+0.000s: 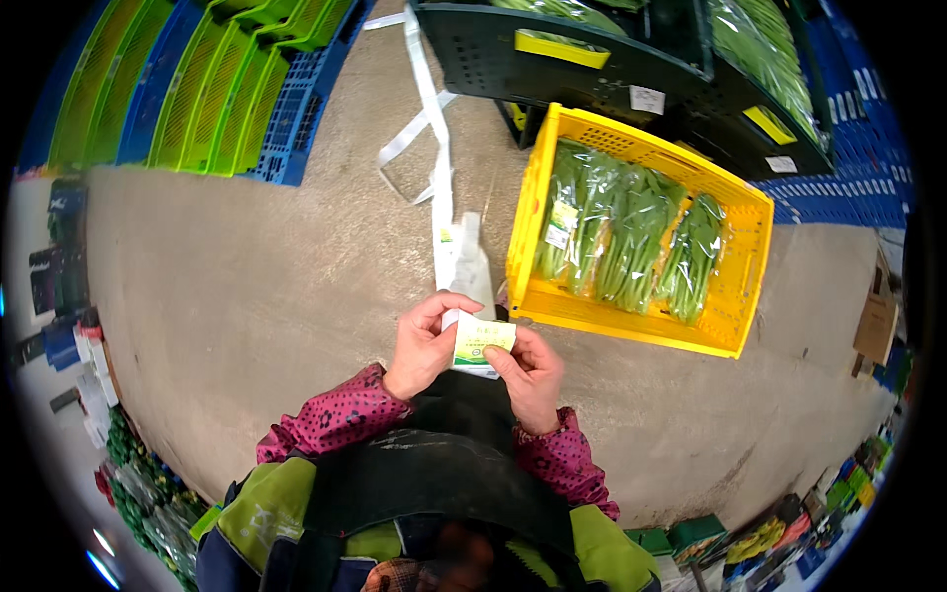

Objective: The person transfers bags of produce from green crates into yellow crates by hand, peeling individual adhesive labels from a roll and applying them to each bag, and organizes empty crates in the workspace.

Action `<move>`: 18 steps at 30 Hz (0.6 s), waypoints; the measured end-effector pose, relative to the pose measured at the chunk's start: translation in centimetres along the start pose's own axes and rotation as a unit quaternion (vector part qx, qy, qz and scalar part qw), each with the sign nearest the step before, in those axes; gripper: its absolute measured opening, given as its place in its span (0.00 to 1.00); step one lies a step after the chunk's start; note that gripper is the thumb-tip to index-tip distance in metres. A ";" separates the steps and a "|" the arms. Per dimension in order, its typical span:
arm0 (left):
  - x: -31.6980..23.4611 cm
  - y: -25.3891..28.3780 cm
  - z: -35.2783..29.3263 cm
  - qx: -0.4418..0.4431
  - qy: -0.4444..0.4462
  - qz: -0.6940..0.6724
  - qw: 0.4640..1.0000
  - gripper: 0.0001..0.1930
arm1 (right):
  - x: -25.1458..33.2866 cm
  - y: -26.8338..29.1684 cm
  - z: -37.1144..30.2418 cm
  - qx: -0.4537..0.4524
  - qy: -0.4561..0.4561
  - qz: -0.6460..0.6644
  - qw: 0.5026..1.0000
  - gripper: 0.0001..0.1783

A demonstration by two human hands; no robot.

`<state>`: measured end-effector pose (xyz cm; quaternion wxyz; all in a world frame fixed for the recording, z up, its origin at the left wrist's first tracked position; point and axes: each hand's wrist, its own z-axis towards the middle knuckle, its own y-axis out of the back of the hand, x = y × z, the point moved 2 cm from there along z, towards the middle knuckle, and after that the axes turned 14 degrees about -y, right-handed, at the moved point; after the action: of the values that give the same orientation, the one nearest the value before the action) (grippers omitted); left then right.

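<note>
Both hands are together low in the middle, in front of my body. My left hand (422,340) has its fingers bent round the left edge of a small green-and-white printed label (478,345). My right hand (533,375) pinches the same label, thumb on its face; the fingers behind are hidden. Just beyond the hands, a long white paper strip (443,197), which looks like label backing, runs away across the floor and loops. To the right of the hands is a yellow crate (636,335) with several clear bags of leafy green vegetables (631,237); one bag carries a similar label (561,224).
Dark crates (572,69) holding more bagged greens stand beyond the yellow crate, against blue crates (838,197) at the right. Green crates (212,99) are stacked at the far left, beside blue ones. Netted green goods (148,493) lie at the lower left.
</note>
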<state>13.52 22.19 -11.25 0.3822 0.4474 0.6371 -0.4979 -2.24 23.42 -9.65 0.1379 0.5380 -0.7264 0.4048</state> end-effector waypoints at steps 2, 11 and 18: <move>0.9 -0.9 0.4 0.057 -0.011 0.087 0.995 0.12 | 0.6 1.8 0.0 -0.058 0.065 -0.070 0.994 0.08; 11.7 0.1 2.4 0.155 0.074 0.028 0.985 0.14 | 7.6 20.7 6.1 -0.305 0.052 -0.062 0.949 0.10; 10.2 -1.7 6.5 0.200 -0.077 0.398 0.892 0.14 | 6.6 34.5 19.8 -0.300 -0.073 -0.226 0.924 0.16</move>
<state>9.00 17.61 -21.63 0.4987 0.6910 0.2612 -0.4534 -30.90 7.67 -33.20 0.3276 0.6494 -0.6809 0.0859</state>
